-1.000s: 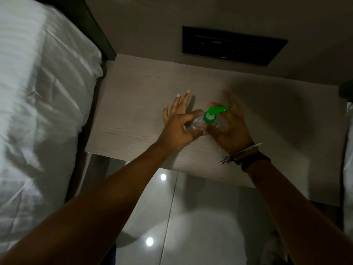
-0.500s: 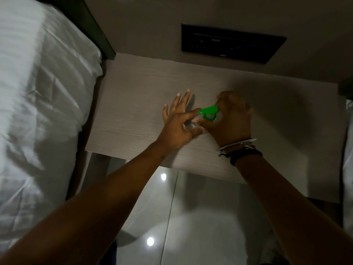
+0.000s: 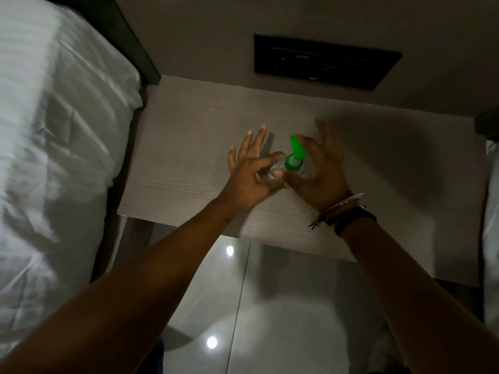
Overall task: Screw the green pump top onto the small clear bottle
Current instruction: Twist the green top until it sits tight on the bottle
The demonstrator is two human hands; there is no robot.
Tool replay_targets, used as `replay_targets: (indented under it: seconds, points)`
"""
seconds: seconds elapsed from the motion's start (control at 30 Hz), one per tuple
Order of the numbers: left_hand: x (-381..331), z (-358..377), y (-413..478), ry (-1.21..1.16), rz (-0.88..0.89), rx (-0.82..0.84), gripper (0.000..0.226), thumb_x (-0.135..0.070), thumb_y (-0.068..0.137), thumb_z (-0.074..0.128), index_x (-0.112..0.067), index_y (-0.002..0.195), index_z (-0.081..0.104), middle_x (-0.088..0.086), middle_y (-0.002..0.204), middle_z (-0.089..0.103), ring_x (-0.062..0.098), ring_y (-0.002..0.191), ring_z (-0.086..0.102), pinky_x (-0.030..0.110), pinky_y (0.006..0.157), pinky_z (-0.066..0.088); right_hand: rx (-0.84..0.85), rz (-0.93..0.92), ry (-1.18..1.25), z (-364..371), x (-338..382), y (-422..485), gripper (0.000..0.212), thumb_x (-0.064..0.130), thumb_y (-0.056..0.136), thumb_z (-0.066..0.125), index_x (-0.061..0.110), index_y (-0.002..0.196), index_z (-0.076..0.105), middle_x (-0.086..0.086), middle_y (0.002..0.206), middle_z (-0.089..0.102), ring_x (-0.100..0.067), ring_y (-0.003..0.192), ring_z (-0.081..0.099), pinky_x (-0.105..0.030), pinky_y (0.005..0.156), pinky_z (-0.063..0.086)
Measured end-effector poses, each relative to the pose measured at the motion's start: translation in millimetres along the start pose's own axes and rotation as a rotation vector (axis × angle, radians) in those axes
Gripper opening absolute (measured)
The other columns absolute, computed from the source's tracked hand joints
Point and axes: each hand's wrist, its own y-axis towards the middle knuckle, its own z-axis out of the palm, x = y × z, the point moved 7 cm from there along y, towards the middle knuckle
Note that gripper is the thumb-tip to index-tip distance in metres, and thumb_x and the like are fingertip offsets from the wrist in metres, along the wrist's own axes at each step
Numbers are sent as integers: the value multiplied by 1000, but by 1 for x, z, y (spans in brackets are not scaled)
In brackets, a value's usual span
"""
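On the pale wood-grain bedside table (image 3: 189,168), the left hand (image 3: 251,179) is pinching the small clear plastic bottle (image 3: 275,171). The right hand (image 3: 321,174) is opening, fingers spreading where they were curled over the green pump top (image 3: 294,155) half a second ago, thumb alone touching its collar. The nozzle is now pointing far instead of left.

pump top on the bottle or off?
On: the green pump top sits on the clear bottle's neck, nozzle pointing away. How tightly it is screwed, cannot tell.

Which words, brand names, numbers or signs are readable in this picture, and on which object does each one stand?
None can be read.
Black wall panel: small pale marks, too small and blurred to read.
Green pump top: no text visible.
Small clear bottle: no readable label; mostly hidden by the left hand and right hand.
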Motion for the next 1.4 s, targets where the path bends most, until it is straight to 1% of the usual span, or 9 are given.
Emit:
replay_targets:
  seconds: [0.07,0.17,0.33,0.47,0.6,0.73,1.07,1.3,1.4]
  points:
    - [0,1,1,11,15,43,51,-43,72,76,-31,119,63,4,162,9,24,147,-5,57,112,-11,-53,-13,-17,-4,-3,-3,44,40,68,77,16,103,64,-11,149,40,-34,141,27,-63,110,25]
    - [3,4,1,42,17,57,49,-43,72,76,-29,118,64,3,162,8,23,147,-6,58,113,-10,-138,92,-34,-8,-5,0,66,48,57,83,15,109,59,-6,134,53,-25,128,44,-55,103,38]
    - [6,4,2,7,23,11,47,-43,73,75,-33,117,63,4,161,11,18,146,-5,58,113,-9,-44,21,29,-1,-1,4,59,43,65,80,17,113,57,-10,153,31,-31,140,27,-56,113,25]
    - [5,5,4,26,49,36,55,-53,70,73,-35,120,61,3,162,9,20,147,-5,57,112,-10,-68,-16,105,-5,-6,-2,40,34,69,80,10,99,67,-10,143,47,-33,137,33,-55,113,28]
    - [7,5,3,29,28,27,54,-51,70,70,-29,119,64,2,162,8,21,147,-5,56,113,-9,-165,83,93,-10,-4,1,59,42,55,87,10,96,61,-10,124,58,-30,120,51,-58,97,43]
    - [5,5,3,17,37,12,56,-52,68,70,-29,119,64,3,161,10,22,147,-3,58,113,-8,-89,103,166,-8,-8,-2,66,40,59,86,15,114,57,-14,148,37,-30,137,32,-52,112,33]
    - [3,4,5,13,13,23,57,-49,71,73,-24,121,63,5,161,8,26,147,-3,54,111,-11,-281,49,173,-12,4,-11,23,11,67,81,8,86,69,-13,121,63,-39,129,42,-65,102,34]
    - [5,4,4,36,15,45,49,-37,75,75,-28,122,63,3,162,6,23,147,-5,56,113,-9,-208,161,17,-16,-10,-23,78,62,62,75,17,122,54,-16,138,46,-33,131,39,-57,106,36]
    - [5,6,5,38,14,62,54,-42,73,77,-27,124,62,2,162,5,24,147,-6,55,113,-10,-264,84,-41,-31,-1,-18,49,56,69,74,17,98,68,-13,137,51,-32,131,41,-58,104,37]
